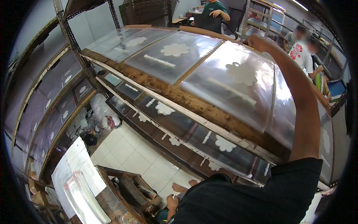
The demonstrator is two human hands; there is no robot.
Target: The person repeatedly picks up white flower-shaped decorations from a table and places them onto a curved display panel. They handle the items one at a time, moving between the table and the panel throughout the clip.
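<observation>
My right hand, its arm stretched over the top shelf, is at the far edge of a clear plastic sheet. Its fingers are curled; what is in them, if anything, is hidden. Beneath that sheet lie a white flower-shaped piece and a narrow white strip. Further left, another clear sheet covers a similar flower and strip. Low beside my body is my left hand, with fingers bent inward; anything within them cannot be made out.
Lower shelf levels hold more white flowers. A rack stands left. Below it, a wooden table carries a white board and a stack of clear plastic. Other people are beyond the shelf.
</observation>
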